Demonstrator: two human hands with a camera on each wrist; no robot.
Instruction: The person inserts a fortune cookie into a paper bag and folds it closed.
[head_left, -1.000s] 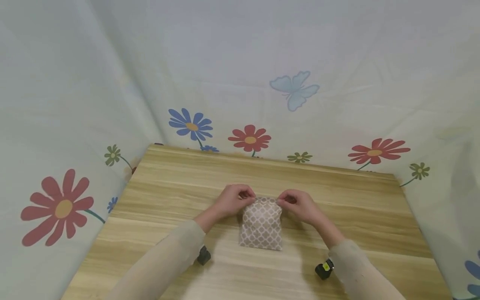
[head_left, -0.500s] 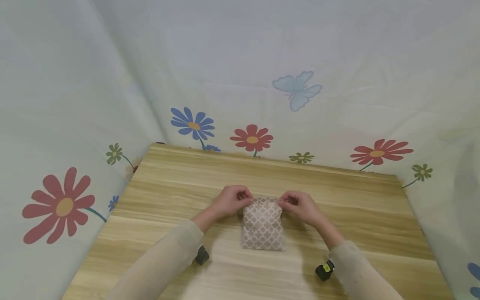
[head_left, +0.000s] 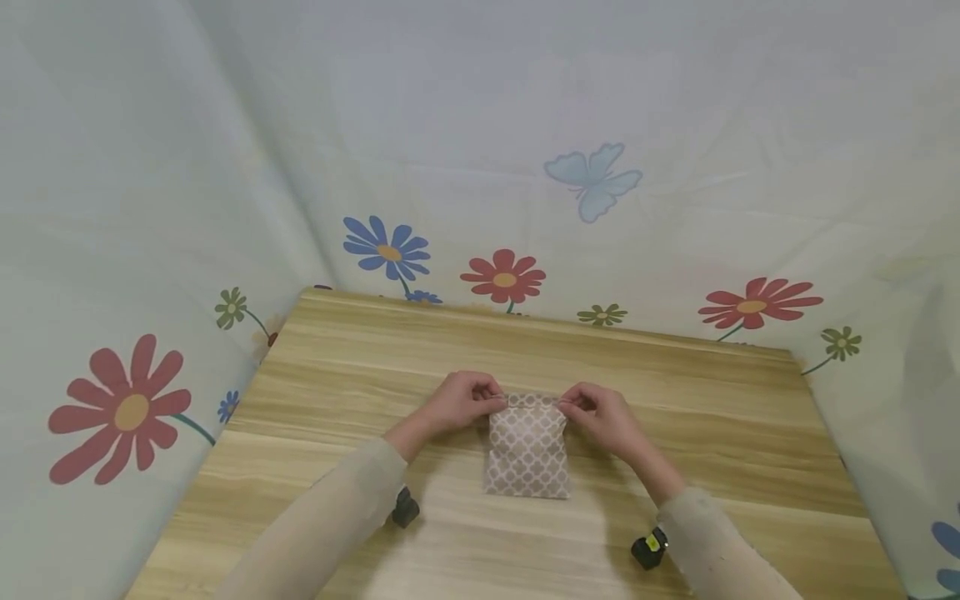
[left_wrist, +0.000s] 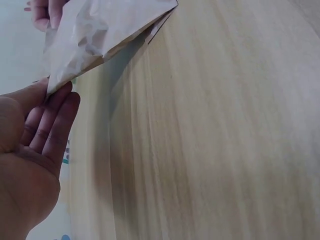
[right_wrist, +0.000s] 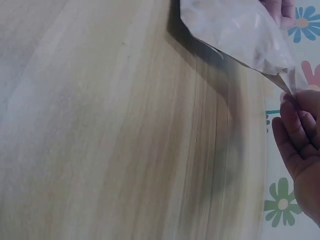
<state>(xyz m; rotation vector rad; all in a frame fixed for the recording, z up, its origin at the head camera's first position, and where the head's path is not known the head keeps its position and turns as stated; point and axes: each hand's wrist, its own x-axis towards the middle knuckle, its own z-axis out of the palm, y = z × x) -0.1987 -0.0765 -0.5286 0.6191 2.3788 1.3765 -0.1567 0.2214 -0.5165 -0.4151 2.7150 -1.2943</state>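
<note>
A small flat bag with a beige and white lattice print is at the middle of the table in the head view. My left hand pinches its upper left corner between thumb and fingertips. At the upper right corner, my right hand pinches it the same way. In the left wrist view the bag slopes up from the table to the left fingers. The right wrist view shows the bag with its corner between the right thumb and fingers. What the bag contains is hidden.
The wood-grain table meets a pale cloth wall printed with flowers and a butterfly. Black wrist devices hang by each sleeve, one on the left and one on the right.
The bag's top edge now shows as a flatter, straighter band between the hands. Both hands keep their pinch and have shifted only slightly.
</note>
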